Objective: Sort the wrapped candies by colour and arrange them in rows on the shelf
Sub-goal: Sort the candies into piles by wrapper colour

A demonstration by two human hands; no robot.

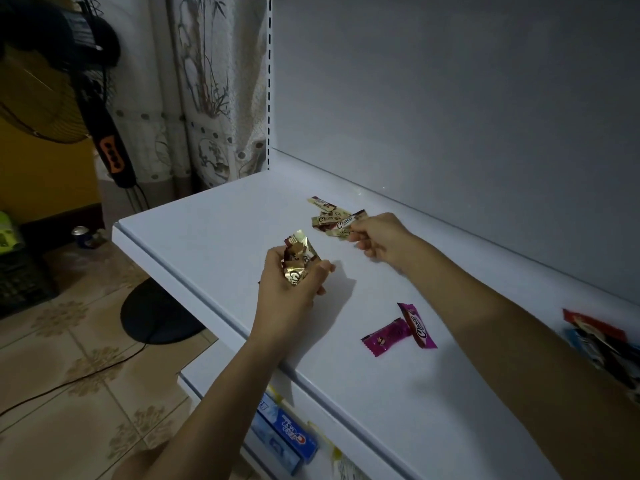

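White shelf (242, 209) in a dim room, seen from above by the person working at it, with a grey back panel (450, 98) rising from the shelf's rear edge. Towards the rear of the shelf, nearer its left end, a small pile of gold-wrapped candies (323, 211) lies in a loose heap. The right hand (384, 239) reaches to that heap, thumb and curled fingers pinching one gold candy (346, 225) at its edge. The left hand (294, 292) is held over the front part of the shelf, fingers curled around a crumpled bunch of gold candies (298, 259) that sticks up out of the fist. Two pink-wrapped candies (386, 336) lie touching each other in the middle of the shelf, between the two forearms. At the shelf's right end, a heap of red, blue and dark wrappers (588, 330) is partly hidden behind the right forearm. Below the shelf's front edge, a lower shelf carries a blue Crest toothpaste box (287, 434). Left of the shelf stands a black pedestal fan (52, 81) on a patterned tiled floor (69, 358), with a drinks can (81, 237) on the floor beside it and a printed curtain (207, 98) hanging behind the shelf's left end
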